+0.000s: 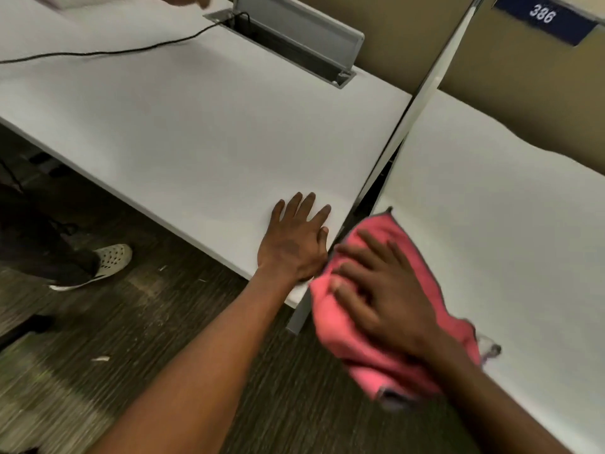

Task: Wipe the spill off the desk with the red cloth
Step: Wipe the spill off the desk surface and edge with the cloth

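My right hand (383,296) presses flat on the red cloth (330,319), fingers spread over it, at the front left corner of the right-hand white desk (510,231). The cloth hangs partly past the desk's front edge. A small greyish wet smear (489,350) shows on the desk just right of the cloth. My left hand (296,239) lies flat, fingers apart, on the near right corner of the left-hand white desk (196,136), holding nothing.
A metal divider post (422,90) runs between the two desks. An open cable tray (294,44) with a black cord (108,52) sits at the back of the left desk. Another person's leg and pale shoe (109,260) stand on the carpet at left.
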Demonstrator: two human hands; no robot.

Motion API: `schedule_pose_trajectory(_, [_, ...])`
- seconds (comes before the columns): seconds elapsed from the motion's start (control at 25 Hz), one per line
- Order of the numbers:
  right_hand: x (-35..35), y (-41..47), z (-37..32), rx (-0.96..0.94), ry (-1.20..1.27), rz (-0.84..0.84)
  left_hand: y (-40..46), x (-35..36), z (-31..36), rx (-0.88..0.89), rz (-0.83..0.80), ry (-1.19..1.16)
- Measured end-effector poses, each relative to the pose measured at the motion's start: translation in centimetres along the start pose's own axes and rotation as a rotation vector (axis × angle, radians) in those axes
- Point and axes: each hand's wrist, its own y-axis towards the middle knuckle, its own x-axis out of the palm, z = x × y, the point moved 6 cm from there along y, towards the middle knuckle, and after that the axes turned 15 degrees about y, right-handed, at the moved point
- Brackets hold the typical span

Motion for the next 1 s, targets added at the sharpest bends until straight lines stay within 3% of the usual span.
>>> schedule_pose_trajectory(0.16, [1.3, -3.4, -0.3, 0.072, -0.051, -0.066, 0.0, 0.2, -0.2, -0.002, 0.033, -0.005])
schedule_pose_trajectory(0.52, [-2.5, 6.1, 10.1, 0.513, 0.022, 0.155, 0.0, 0.0, -0.1, 0.003, 0.033, 0.018])
schedule_pose_trajectory(0.84, [-0.9, -4.0, 5.5, 0.503, -0.02, 0.114, 0.0, 0.2, 0.1, -0.006, 0.037, 0.027])
schedule_pose_trajectory(1.0, [-2.1, -0.8, 7.9, 0.506, -0.023, 0.139, -0.1, 0.1, 0.1, -0.012, 0.026, 0.029])
